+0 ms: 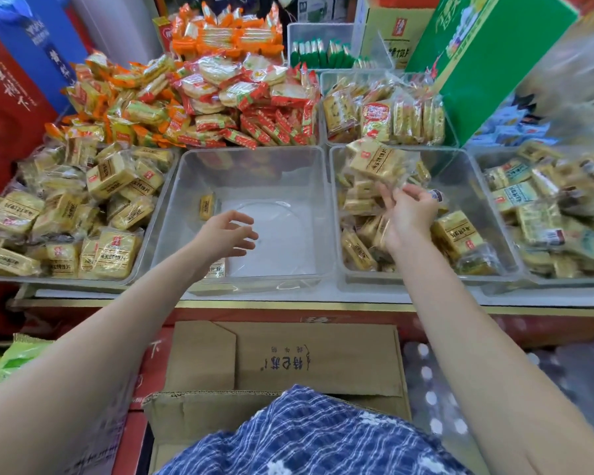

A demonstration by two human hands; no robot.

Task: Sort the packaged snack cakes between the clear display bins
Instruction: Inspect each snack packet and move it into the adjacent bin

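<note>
Sorting is judged barely begun — the middle bin point(172, 214) is holding only two cakes. A cake point(374, 161) is being pinched by the right hand point(408, 214) above the right bin point(494, 217), itself about half full; the left hand point(228, 233) is being held spread, empty, over the middle bin. The left bin point(136, 269) is being kept heaped — more transfers remain.

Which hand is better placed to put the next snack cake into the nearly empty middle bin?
Right. The right hand already pinches a packaged snack cake above the full bin, beside the middle bin. The left hand hovers open over the middle bin, holding nothing.
</note>
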